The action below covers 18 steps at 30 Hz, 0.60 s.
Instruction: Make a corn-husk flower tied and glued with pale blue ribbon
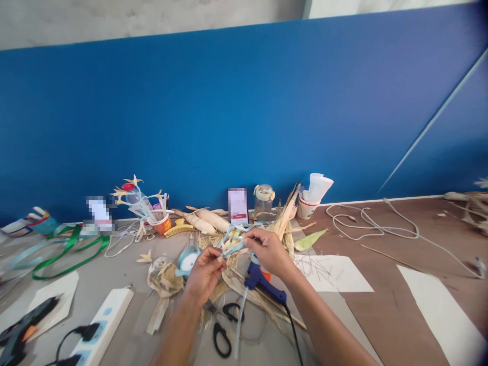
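Note:
A light blue ribbon (233, 248) is stretched in the air between my hands. My left hand (206, 272) pinches its lower end between thumb and fingertips. With thumb and forefinger, my right hand (268, 249) grips the ribbon's upper end. Pale strips show beside it, too small to make out. Close behind my left hand lies a roll of blue ribbon (188, 261). Below my right hand rests a blue glue gun (263, 282) with a clear glue stick. Black-handled scissors (221, 339) lie between my forearms, their blades partly hidden. Dried corn husks (164, 278) are strewn around.
At left are a white power strip (107, 320), a black glue gun (28, 325) and green ribbon (70, 254). Along the blue partition stand a red cup (162, 224), a phone (238, 206), a jar (263, 203) and a paper cup (306, 209). Thin wires lie on white paper (339, 274).

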{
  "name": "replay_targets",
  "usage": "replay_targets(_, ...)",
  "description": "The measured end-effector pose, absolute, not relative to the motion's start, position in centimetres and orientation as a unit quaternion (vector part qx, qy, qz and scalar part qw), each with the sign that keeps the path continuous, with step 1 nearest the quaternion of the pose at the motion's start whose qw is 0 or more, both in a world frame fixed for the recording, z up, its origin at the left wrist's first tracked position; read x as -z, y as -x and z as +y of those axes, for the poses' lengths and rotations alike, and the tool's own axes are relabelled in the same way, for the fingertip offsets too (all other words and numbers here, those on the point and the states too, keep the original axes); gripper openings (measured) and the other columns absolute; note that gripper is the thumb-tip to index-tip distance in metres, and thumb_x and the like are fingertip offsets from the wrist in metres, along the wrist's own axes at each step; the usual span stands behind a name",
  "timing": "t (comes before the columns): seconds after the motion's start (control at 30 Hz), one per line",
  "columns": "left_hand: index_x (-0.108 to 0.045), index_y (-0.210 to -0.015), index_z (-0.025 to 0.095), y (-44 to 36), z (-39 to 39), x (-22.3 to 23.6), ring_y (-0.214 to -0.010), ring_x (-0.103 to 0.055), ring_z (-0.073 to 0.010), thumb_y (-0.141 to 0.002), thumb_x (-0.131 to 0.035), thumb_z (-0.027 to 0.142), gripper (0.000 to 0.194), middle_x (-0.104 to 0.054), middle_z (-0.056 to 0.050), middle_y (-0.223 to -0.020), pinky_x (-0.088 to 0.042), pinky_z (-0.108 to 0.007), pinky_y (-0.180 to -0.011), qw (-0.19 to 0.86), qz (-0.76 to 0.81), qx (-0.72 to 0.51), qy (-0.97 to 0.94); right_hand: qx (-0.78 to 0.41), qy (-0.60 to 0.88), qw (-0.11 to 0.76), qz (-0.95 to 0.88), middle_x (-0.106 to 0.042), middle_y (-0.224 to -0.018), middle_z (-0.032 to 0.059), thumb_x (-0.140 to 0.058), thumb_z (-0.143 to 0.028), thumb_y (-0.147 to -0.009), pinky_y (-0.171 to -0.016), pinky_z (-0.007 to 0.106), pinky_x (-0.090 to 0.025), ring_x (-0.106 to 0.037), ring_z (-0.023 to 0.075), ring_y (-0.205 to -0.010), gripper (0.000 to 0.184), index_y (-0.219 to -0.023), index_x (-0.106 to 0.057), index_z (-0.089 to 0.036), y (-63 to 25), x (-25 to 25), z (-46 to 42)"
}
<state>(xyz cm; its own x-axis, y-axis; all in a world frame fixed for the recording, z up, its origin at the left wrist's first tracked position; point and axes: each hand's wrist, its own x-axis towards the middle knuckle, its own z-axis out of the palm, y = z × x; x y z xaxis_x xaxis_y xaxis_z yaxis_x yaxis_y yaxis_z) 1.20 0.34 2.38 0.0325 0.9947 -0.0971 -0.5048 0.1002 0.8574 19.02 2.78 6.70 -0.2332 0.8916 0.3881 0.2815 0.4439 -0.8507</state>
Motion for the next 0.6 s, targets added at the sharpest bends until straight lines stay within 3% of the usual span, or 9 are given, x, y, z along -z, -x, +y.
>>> replay_targets(0.1,-0.057,-0.063,0.016,-1.2,0.2,-1.9,-0.055,-0.050,-0.0074,-0.058,-0.078,0.019,0.022,-0.056,0.003,-0.059,-0.037,-0.019,-0.054,0.661,0.351,-0.571,-0.337,-0.365,0.391,0.474,-0.700,-0.061,-0.079,0.0024,-0.053,-0.019,-0.077,-0.073,0.027,-0.041,-0.057,0.0158,-0.078,0.012,-0.068,-0.061,-0.018,-19.4,-7.0,3.0)
replay_targets(0.23,-0.058,-0.064,0.016,-1.0,0.1,-1.7,-0.057,-0.052,-0.0075,-0.059,-0.078,0.020,0.021,-0.058,0.003,-0.061,-0.039,-0.020,-0.056,0.682,0.329,-0.552,-0.350,-0.538,0.382,0.387,-0.644,-0.057,-0.057,-0.0027,-0.054,-0.023,-0.075,-0.049,0.021,-0.032,-0.043,0.0083,-0.048,0.012,-0.065,-0.057,-0.018,-20.3,-7.1,3.4)
replay_targets(0.37,-0.057,-0.062,0.015,-0.9,-0.2,-1.7,-0.056,-0.053,-0.0079,-0.058,-0.079,0.020,0.023,-0.059,0.002,-0.059,-0.039,-0.019,-0.055,0.716,0.314,-0.508,-0.361,-0.649,0.364,0.350,-0.569,-0.055,-0.053,-0.0041,-0.059,-0.028,-0.070,-0.040,0.019,-0.018,-0.028,0.0043,-0.039,0.013,-0.065,-0.054,-0.017,-21.1,-5.9,4.5)
replay_targets(0.5,-0.057,-0.063,0.015,-0.9,-0.3,-1.6,-0.053,-0.053,-0.0079,-0.054,-0.082,0.022,0.027,-0.059,0.001,-0.055,-0.038,-0.019,-0.053,0.736,0.314,-0.486,-0.351,-0.674,0.370,0.355,-0.532,-0.037,-0.044,-0.0096,-0.064,-0.030,-0.064,-0.040,0.018,-0.017,-0.024,0.0036,-0.039,0.018,-0.062,-0.052,-0.017,-21.1,-4.7,5.4)
replay_targets(0.6,-0.057,-0.062,0.015,-1.0,-0.3,-1.5,-0.052,-0.053,-0.0086,-0.051,-0.083,0.021,0.028,-0.060,0.001,-0.056,-0.039,-0.020,-0.052,0.735,0.316,-0.496,-0.338,-0.651,0.387,0.343,-0.555,-0.035,-0.046,-0.0089,-0.060,-0.031,-0.067,-0.040,0.018,-0.020,-0.025,0.0045,-0.040,0.017,-0.061,-0.051,-0.017,-20.3,-3.9,5.3)
